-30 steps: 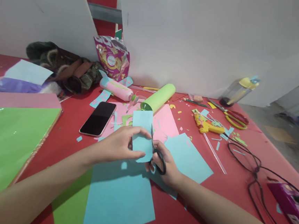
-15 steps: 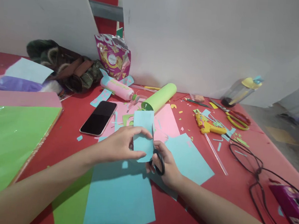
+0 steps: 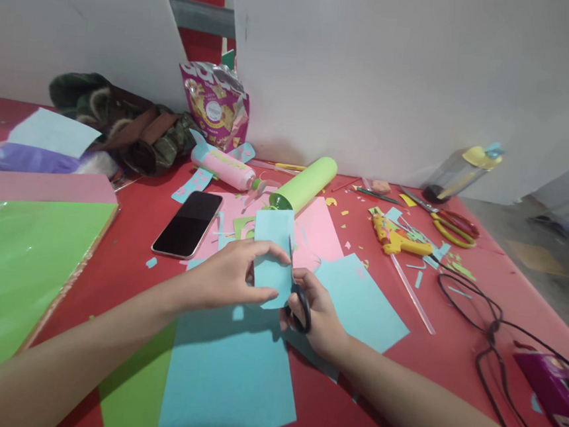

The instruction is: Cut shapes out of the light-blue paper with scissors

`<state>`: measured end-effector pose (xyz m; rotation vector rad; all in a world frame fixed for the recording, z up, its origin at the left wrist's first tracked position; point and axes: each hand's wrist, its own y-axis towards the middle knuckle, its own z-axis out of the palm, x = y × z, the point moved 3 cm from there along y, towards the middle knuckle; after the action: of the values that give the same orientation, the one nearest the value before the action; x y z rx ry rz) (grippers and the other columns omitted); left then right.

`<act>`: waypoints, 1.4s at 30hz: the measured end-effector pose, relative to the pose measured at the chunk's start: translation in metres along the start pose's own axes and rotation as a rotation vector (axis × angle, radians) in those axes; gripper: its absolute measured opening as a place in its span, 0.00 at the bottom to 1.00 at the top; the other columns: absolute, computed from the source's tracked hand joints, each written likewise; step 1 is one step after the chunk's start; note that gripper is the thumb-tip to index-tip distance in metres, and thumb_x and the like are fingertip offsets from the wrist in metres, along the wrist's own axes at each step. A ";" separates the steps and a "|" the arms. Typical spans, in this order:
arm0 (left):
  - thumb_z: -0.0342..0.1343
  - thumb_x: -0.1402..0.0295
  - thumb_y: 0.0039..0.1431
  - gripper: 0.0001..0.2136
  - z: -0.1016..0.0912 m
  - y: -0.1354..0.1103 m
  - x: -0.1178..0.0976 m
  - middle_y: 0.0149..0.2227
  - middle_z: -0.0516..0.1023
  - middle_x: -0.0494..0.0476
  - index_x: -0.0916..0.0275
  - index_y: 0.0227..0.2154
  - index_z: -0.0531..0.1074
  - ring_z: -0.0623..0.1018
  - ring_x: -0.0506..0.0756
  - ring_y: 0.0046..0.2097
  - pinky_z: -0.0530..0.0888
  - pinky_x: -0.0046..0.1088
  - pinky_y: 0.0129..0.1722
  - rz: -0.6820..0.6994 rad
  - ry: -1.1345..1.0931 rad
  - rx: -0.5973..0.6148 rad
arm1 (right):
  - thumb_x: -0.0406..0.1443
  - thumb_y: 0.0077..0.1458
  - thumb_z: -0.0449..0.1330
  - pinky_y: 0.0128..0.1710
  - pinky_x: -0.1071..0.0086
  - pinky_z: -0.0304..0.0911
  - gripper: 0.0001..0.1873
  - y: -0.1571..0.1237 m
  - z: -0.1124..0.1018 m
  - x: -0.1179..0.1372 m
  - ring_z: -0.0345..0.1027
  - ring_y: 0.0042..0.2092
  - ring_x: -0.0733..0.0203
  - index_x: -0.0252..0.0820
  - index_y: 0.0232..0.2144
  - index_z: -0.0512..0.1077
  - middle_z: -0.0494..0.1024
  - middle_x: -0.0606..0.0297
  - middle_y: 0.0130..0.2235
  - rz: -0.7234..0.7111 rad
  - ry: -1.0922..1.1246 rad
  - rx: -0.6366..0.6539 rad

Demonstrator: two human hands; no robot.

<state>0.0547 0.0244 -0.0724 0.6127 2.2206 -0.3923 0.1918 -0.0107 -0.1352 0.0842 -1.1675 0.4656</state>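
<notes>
My left hand [image 3: 237,272] grips a small light blue paper piece [image 3: 274,229], thumb and forefinger on its face and the other fingers behind it. My right hand [image 3: 318,313] holds black-handled scissors [image 3: 300,313], fingers through the loops. The blades lie along the right edge of the paper, pointing away from me. Beneath both hands are larger light blue sheets [image 3: 230,381]. Just beyond the paper piece lies a green paper-wrapped bottle [image 3: 307,182] on its side.
Left are a phone [image 3: 188,225] and a green paper pack [image 3: 25,270]. A pink-wrapped bottle [image 3: 226,170] lies behind, near a snack bag [image 3: 216,108]. To the right are a yellow glue gun [image 3: 399,240], its looping cord [image 3: 491,324], red-yellow scissors [image 3: 452,228] and a purple power strip [image 3: 555,390].
The scissors' handle has shifted very slightly to the left in my right hand. My left hand and the paper piece stay practically where they were.
</notes>
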 end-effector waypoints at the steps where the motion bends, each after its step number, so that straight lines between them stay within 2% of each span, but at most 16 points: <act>1: 0.56 0.67 0.44 0.15 0.000 0.000 0.000 0.34 0.72 0.51 0.60 0.38 0.68 0.64 0.46 0.22 0.63 0.21 0.22 0.003 0.002 -0.003 | 0.52 0.36 0.62 0.13 0.80 0.52 0.27 0.000 0.000 0.000 0.59 0.14 0.76 0.43 0.31 0.57 0.61 0.81 0.19 -0.001 -0.001 0.003; 6: 0.56 0.68 0.44 0.15 0.000 0.000 0.000 0.32 0.72 0.50 0.60 0.38 0.67 0.64 0.46 0.22 0.63 0.21 0.22 0.003 0.006 0.004 | 0.52 0.37 0.61 0.13 0.80 0.52 0.26 0.000 0.000 0.001 0.60 0.15 0.75 0.43 0.32 0.57 0.63 0.80 0.20 0.002 -0.033 0.000; 14: 0.57 0.68 0.44 0.19 0.000 -0.002 0.000 0.38 0.69 0.51 0.60 0.42 0.63 0.66 0.47 0.25 0.65 0.22 0.22 -0.003 -0.068 -0.011 | 0.52 0.38 0.60 0.13 0.80 0.51 0.26 -0.001 -0.001 0.001 0.60 0.15 0.75 0.43 0.32 0.57 0.63 0.78 0.21 -0.005 -0.059 -0.003; 28: 0.56 0.68 0.45 0.20 0.000 -0.001 -0.001 0.41 0.68 0.53 0.59 0.43 0.61 0.70 0.49 0.30 0.67 0.22 0.24 -0.003 -0.057 -0.011 | 0.52 0.38 0.60 0.13 0.78 0.53 0.26 -0.001 -0.001 0.003 0.60 0.15 0.73 0.43 0.32 0.56 0.63 0.79 0.20 -0.010 -0.099 -0.002; 42: 0.56 0.69 0.45 0.20 -0.001 -0.002 0.000 0.41 0.68 0.53 0.61 0.43 0.61 0.68 0.48 0.28 0.65 0.22 0.23 0.012 -0.059 -0.012 | 0.51 0.40 0.60 0.13 0.79 0.51 0.25 -0.001 -0.001 0.003 0.60 0.14 0.73 0.42 0.31 0.57 0.64 0.79 0.17 -0.033 -0.101 0.015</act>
<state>0.0532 0.0229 -0.0715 0.6003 2.1608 -0.3859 0.1940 -0.0104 -0.1330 0.1408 -1.2604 0.4454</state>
